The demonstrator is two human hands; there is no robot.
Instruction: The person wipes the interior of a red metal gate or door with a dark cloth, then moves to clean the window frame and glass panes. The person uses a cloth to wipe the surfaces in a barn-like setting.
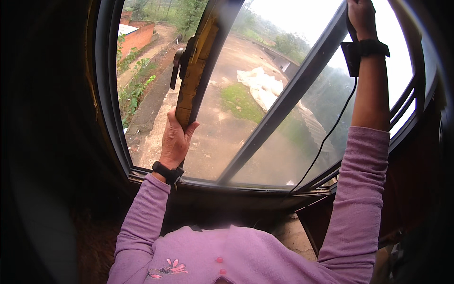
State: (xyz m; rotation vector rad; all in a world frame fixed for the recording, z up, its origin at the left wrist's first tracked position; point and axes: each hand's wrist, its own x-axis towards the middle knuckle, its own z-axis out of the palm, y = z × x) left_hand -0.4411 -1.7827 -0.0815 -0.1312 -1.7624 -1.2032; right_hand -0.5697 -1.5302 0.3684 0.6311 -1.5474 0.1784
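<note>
A large sliding window with dark metal frames fills the view before me. My left hand point(177, 136) is wrapped around the lower part of a window sash stile point(193, 78), whose face carries a worn yellowish-brown covering. Above that hand, a dark handle latch point(177, 65) sticks out from the same stile. My right hand point(361, 17) is raised at the top right, by the upper end of a dark slanted window bar point(287, 92); its fingers are partly cut off by the picture's edge, so what it grips cannot be told. Both wrists wear black straps.
The window sill track point(244, 188) runs below the panes. A black cable point(324, 142) hangs from a dark device point(351, 58) at my right wrist down to the sill. Beyond the glass lie a brick building point(140, 37), plants and white sheeting point(260, 85).
</note>
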